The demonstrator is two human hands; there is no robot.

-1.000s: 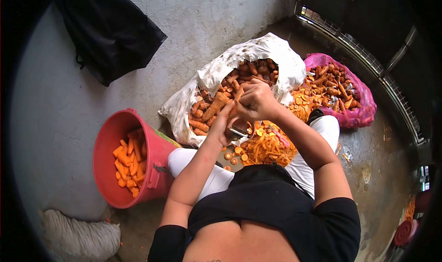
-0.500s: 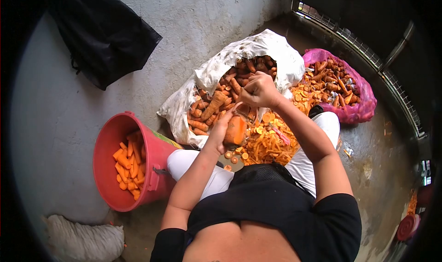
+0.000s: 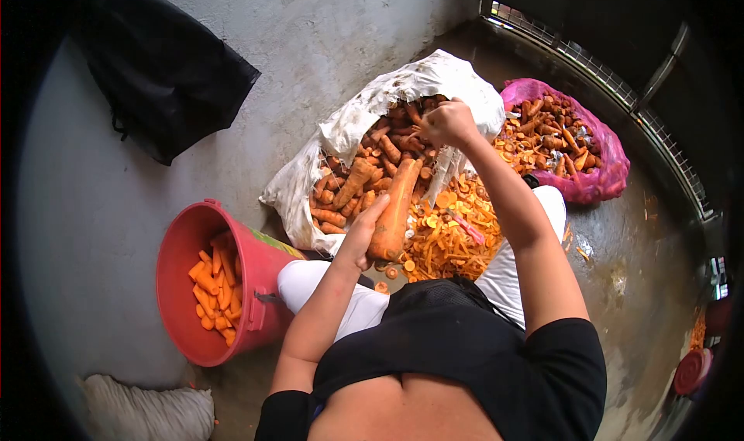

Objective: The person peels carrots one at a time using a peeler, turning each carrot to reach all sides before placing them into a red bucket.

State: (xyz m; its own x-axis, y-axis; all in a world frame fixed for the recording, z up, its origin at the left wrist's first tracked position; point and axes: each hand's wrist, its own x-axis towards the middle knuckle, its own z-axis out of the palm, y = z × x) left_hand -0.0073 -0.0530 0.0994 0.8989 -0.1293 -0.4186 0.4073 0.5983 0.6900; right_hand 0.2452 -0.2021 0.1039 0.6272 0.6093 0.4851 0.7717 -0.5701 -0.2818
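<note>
My left hand (image 3: pixel 363 233) grips a large carrot (image 3: pixel 394 212) by its thick lower end. The carrot tilts away from me, with a brighter strip along its length. Beyond its tip, my right hand (image 3: pixel 449 123) is closed in front of the white sack's opening, apart from the carrot. What its fingers hold is too small and hidden to make out. Unpeeled carrots (image 3: pixel 356 181) fill the white sack (image 3: pixel 291 181) just past my hands. Below the right forearm lies a heap of orange peelings and cut ends (image 3: pixel 446 243).
At my left leans a red bucket (image 3: pixel 267 267) with peeled carrot pieces (image 3: pixel 213 290) inside. A pink sack (image 3: pixel 616 162) of carrots and scraps lies at the right. A black bag (image 3: pixel 167 77) is against the wall, and a pale sack (image 3: pixel 147 410) lies at the lower left.
The carrot has turned from nearly end-on to lengthwise, tip pointing away from me. My right hand has moved slightly away and to the right of it. The view has shifted a little.
</note>
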